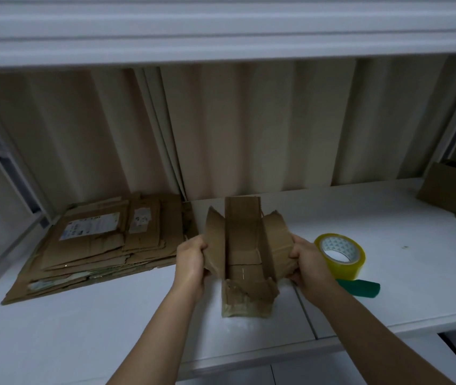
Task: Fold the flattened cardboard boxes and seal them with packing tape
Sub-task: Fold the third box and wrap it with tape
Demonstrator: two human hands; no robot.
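Box [244, 245] stands open on shelf [110, 323] before us | left hand [190, 262] and right hand [308, 266] each clutch a side flap | risk: torn, limp flaps buckle inward | tape [340, 255] lies just right.

The fingertips of the left hand [190, 259] and right hand [308, 262] are hidden behind the box [244, 251] flaps they grip, the green tool [360, 287] beside the right fingers is partly covered by that wrist, and the stack's [90, 245] labels are unreadable.
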